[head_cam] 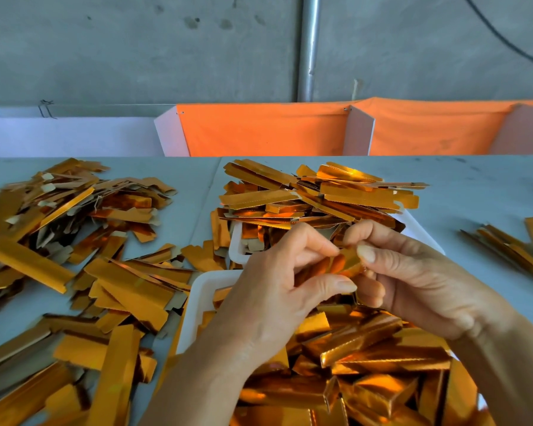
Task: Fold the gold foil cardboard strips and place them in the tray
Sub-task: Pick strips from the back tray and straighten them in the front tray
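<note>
A gold foil cardboard strip [342, 265] is held above the near white tray [197, 305], between both hands. My left hand [274, 290] pinches it from the left with thumb and fingertips. My right hand [413, 278] pinches its right end with thumb and curled fingers. The near tray is heaped with folded gold strips [366, 358]. A second white tray [236, 241] behind it is piled with flat gold strips [320, 195]. Most of the held strip is hidden by my fingers.
Loose flat gold strips [74, 256] cover the left of the grey table [474, 195]. A few more strips [517, 247] lie at the right edge. Orange cloth bins [259, 133] and a grey wall with a metal pole [308, 47] stand behind the table.
</note>
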`<move>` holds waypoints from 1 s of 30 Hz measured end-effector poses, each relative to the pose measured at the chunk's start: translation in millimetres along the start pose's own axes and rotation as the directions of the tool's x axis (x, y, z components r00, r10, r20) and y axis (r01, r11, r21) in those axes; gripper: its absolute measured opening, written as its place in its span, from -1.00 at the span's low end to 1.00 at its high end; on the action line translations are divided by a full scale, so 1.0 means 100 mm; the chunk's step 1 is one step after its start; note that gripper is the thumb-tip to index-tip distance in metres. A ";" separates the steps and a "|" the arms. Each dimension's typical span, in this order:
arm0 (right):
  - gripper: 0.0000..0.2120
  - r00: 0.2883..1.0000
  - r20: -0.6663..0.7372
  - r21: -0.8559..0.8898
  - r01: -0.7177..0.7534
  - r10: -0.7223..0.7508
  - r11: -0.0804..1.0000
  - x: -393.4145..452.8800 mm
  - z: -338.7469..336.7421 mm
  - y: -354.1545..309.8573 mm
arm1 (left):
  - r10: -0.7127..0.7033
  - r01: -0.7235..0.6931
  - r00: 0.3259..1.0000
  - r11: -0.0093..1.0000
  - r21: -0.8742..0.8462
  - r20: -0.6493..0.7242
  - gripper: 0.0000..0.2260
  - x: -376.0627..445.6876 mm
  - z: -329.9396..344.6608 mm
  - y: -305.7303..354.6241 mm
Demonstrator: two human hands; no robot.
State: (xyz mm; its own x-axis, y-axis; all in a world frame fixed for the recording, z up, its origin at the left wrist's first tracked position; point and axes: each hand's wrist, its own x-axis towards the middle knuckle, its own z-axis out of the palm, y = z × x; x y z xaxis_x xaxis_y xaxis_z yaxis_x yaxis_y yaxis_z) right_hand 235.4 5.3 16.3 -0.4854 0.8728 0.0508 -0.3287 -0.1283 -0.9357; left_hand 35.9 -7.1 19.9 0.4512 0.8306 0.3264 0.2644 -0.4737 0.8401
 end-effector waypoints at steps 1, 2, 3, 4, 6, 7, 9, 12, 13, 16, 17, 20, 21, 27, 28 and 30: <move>-0.66 1.000 0.007 -0.007 -0.004 0.004 1.000 0.00 0.00 0.00 | 0.000 0.000 1.000 1.000 0.011 0.001 -0.69 0.00 0.00 0.00; -0.66 1.000 0.012 -0.020 -0.010 0.010 1.000 -0.01 0.00 -0.01 | -0.002 0.002 1.000 1.000 0.028 0.000 -0.69 -0.01 0.00 -0.01; -0.67 1.000 0.017 -0.037 -0.019 0.019 0.999 -0.02 0.00 -0.02 | -0.005 0.005 1.000 0.999 0.046 -0.001 -0.69 -0.01 0.01 -0.01; -0.67 0.999 0.016 -0.055 -0.034 0.034 0.998 -0.03 0.01 -0.02 | -0.005 0.006 1.000 0.998 0.064 -0.003 -0.69 -0.01 0.02 -0.02; -0.63 0.997 -0.003 -0.079 -0.071 0.071 0.994 -0.04 0.00 -0.03 | -0.002 0.002 1.000 0.995 0.097 -0.005 -0.69 -0.01 0.03 -0.03; -0.60 0.996 -0.018 -0.105 -0.087 0.086 0.991 -0.05 0.00 -0.03 | 0.001 0.000 1.000 0.993 0.121 -0.002 -0.69 -0.01 0.04 -0.03; -0.57 0.993 -0.060 -0.235 -0.112 0.100 0.966 -0.06 0.01 -0.04 | 0.010 -0.012 1.000 0.983 0.183 0.015 -0.66 -0.01 0.06 -0.03; -0.58 0.989 -0.106 -0.405 -0.142 0.108 0.903 -0.10 0.01 -0.13 | 0.026 -0.023 1.000 0.974 0.224 -0.008 -0.57 -0.01 0.08 -0.03; -0.54 0.987 -0.122 -0.427 -0.151 0.109 0.891 -0.13 -0.01 -0.19 | 0.027 -0.018 0.999 0.970 0.244 -0.036 -0.54 0.00 0.09 -0.03; -0.48 0.980 -0.179 -0.527 -0.172 0.089 0.833 -0.26 -0.14 -0.36 | 0.078 -0.018 0.975 0.962 0.273 -0.210 -0.53 0.02 0.05 -0.04; -0.47 0.978 -0.185 -0.572 -0.184 0.093 0.799 -0.31 -0.19 -0.41 | 0.087 -0.017 0.955 0.970 0.243 -0.283 -0.54 0.02 0.02 -0.05; -0.42 0.958 -0.221 -0.684 -0.287 0.184 0.671 -0.42 -0.32 -0.46 | 0.049 0.025 0.933 0.980 0.200 -0.356 -0.46 0.01 -0.02 -0.07; -0.42 0.942 -0.245 -0.710 -0.335 0.229 0.619 -0.45 -0.35 -0.45 | 0.030 0.048 0.941 0.975 0.219 -0.338 -0.46 0.00 -0.02 -0.07; -0.88 0.883 -0.406 -0.775 -0.469 0.234 0.424 -0.46 -0.44 -0.39 | 0.022 0.088 0.959 0.925 0.371 -0.282 -0.56 0.03 0.02 -0.09; -0.95 0.888 -0.433 -0.791 -0.456 0.153 0.409 -0.42 -0.44 -0.41 | 0.027 0.093 0.958 0.913 0.396 -0.286 -0.60 0.03 0.02 -0.09; -0.88 0.895 -0.445 -0.814 -0.413 0.017 0.408 -0.28 -0.39 -0.47 | 0.032 0.106 0.956 0.890 0.443 -0.293 -0.70 0.03 0.03 -0.09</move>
State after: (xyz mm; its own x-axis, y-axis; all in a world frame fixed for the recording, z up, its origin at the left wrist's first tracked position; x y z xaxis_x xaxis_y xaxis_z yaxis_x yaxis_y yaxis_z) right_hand 295.9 5.7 45.3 -0.0795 0.9888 -0.1262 0.7258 -0.0294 -0.6873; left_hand 37.8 -0.9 11.9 0.1902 0.8643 0.4656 0.6605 -0.4635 0.5907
